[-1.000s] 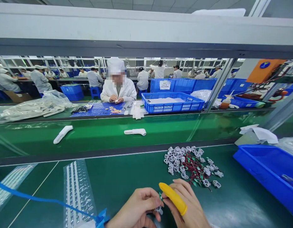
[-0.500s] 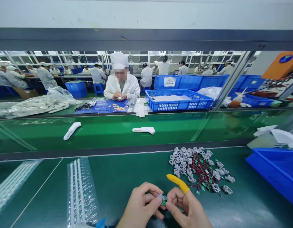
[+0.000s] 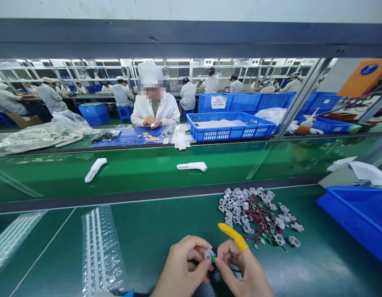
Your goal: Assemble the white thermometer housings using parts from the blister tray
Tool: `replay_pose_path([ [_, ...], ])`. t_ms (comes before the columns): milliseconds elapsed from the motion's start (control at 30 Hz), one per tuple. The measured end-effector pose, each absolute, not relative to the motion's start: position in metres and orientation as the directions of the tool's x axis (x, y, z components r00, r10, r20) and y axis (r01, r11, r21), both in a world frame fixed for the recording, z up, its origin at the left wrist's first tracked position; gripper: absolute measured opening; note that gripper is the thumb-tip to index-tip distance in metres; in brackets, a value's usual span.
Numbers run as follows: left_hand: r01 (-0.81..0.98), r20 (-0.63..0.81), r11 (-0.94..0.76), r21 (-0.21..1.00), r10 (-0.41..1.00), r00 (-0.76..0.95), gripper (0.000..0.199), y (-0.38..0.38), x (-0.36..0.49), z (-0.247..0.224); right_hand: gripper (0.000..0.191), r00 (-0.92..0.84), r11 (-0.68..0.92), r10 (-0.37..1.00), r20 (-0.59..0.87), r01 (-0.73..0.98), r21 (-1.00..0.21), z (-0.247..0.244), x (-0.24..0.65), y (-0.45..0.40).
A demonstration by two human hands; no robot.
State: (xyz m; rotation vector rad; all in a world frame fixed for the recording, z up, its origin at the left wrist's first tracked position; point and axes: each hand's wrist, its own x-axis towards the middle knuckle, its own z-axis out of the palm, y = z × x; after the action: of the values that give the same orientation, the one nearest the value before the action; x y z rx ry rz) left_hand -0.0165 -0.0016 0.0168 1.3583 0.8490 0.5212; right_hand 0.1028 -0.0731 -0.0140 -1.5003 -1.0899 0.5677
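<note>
My left hand (image 3: 186, 266) pinches a small grey plastic part (image 3: 209, 253) with a green piece on it, low in the middle of the view. Against the right side of that part, the thumb and fingers of my right hand (image 3: 243, 264) are closed on the green piece (image 3: 213, 258). A yellow cover sits on my right index finger, which points up and left. Just beyond my right hand lies a pile of grey parts (image 3: 237, 206) with dark red wires (image 3: 260, 218) and small green boards.
A blue bin (image 3: 358, 214) stands at the right. Bubble-wrapped white strips (image 3: 100, 251) lie at the left. White curved pieces (image 3: 192, 166) rest on the green belt (image 3: 147, 177), and a person in white (image 3: 155, 109) sits behind it.
The view has shifted slightly. The grey part has turned a little between my fingers and shows more of its grey side. On the belt, the white pieces have moved slightly right.
</note>
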Motion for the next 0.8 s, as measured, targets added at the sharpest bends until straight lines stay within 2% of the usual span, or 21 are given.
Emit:
replay_pose_path([
  [100, 0.19, -0.297, 0.228, 0.955, 0.736, 0.608, 0.013, -0.001, -0.016, 0.019, 0.021, 0.424, 0.075, 0.873, 0.242, 0.373, -0.925, -0.016, 0.106, -0.074],
  [233, 0.189, -0.304, 0.238, 0.953, 0.743, 0.596, 0.014, -0.002, -0.014, 0.021, 0.004, 0.322, 0.101, 0.897, 0.303, 0.519, -0.849, -0.018, 0.115, -0.075],
  [300, 0.179, -0.292, 0.23, 0.957, 0.743, 0.603, 0.015, -0.002, -0.014, 0.019, 0.013, 0.299, 0.106, 0.899, 0.321, 0.562, -0.82, -0.021, 0.116, -0.075],
  [467, 0.173, -0.257, 0.19, 0.966, 0.736, 0.627, 0.014, -0.004, -0.014, 0.009, 0.009, 0.365, 0.086, 0.889, 0.276, 0.459, -0.884, -0.029, 0.105, -0.076],
  [567, 0.181, -0.246, 0.168, 0.969, 0.727, 0.641, 0.013, -0.005, -0.012, 0.005, 0.009, 0.369, 0.089, 0.879, 0.301, 0.494, -0.865, -0.03, 0.1, -0.074],
  [633, 0.184, -0.243, 0.161, 0.97, 0.721, 0.649, 0.016, -0.004, -0.011, 0.008, 0.01, 0.328, 0.111, 0.871, 0.366, 0.593, -0.797, -0.026, 0.108, -0.074],
  [700, 0.194, -0.22, 0.12, 0.974, 0.721, 0.657, 0.026, 0.0, -0.011, 0.015, 0.011, 0.345, 0.077, 0.797, 0.496, 0.756, -0.65, -0.017, 0.135, -0.079],
  [767, 0.234, -0.179, 0.026, 0.972, 0.726, 0.664, 0.034, 0.009, -0.01, 0.024, 0.021, 0.424, -0.1, 0.636, 0.645, 0.874, -0.476, -0.004, 0.18, -0.094],
  [800, 0.265, -0.161, -0.029, 0.964, 0.727, 0.667, 0.033, 0.016, -0.01, 0.028, 0.03, 0.458, -0.217, 0.617, 0.64, 0.881, -0.421, 0.003, 0.207, -0.104],
])
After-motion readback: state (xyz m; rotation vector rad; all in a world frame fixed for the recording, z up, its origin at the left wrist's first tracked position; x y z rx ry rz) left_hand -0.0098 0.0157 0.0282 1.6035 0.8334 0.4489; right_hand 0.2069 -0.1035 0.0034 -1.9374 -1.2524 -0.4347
